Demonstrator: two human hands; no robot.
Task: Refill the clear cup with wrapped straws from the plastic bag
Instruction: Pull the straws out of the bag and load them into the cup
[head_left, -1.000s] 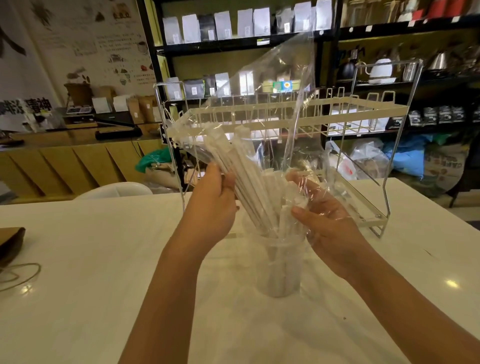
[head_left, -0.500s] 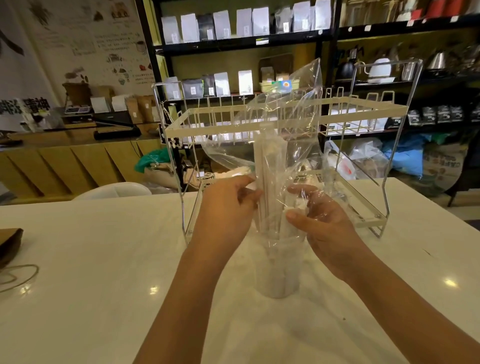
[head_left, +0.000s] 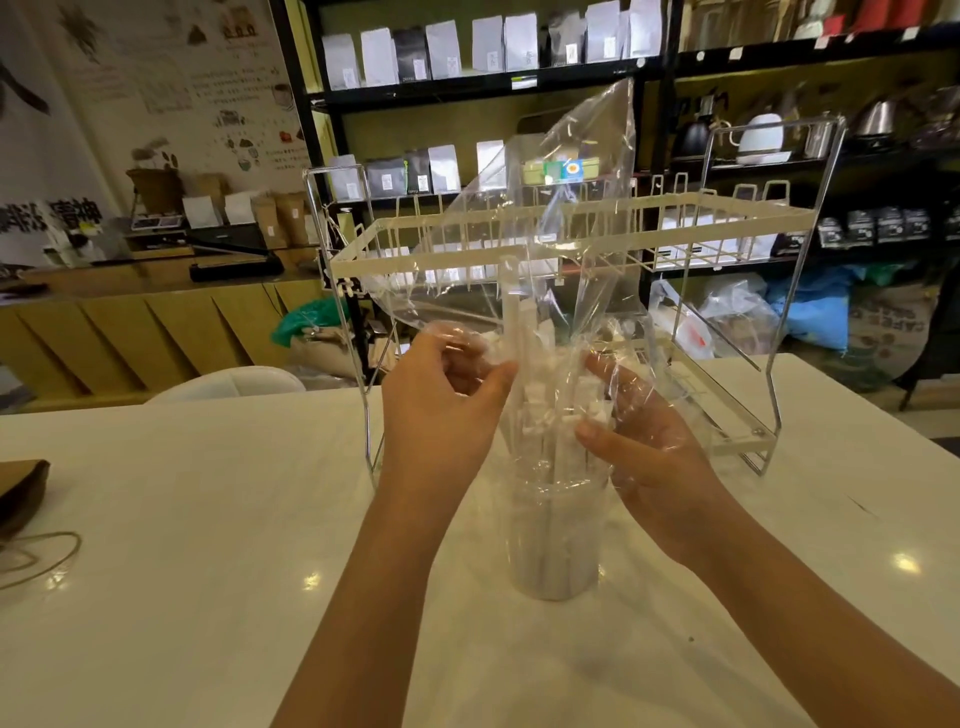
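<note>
Straws (head_left: 524, 415) dropped deeper into cup (head_left: 553, 540), bag (head_left: 545, 223) upright

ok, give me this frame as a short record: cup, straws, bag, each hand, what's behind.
cup: clear, upright on white table, holds wrapped straws
straws: standing in the cup, tops inside the bag
bag: clear plastic, mouth down over the cup, upper part looks empty
left hand: pinching bag and straws above the cup
right hand: holding the bag's other side
wire rack: on the table behind the cup
</note>
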